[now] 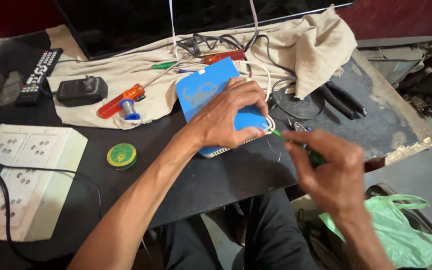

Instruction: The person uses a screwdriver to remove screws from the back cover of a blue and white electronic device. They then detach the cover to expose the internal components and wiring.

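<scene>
The blue box (211, 95) is pressed down on the dark table (216, 180) by the left hand (226, 117), fingers spread wide over it. A green-handled screwdriver (296, 145) is gripped in the closed fingers of the right hand (328, 172), its tip at the box's edge.

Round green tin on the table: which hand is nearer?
Left. The left hand rests on the blue box, right of the round green tin. The right hand, gripping a green-handled tool, is farther right, past the box.
</scene>
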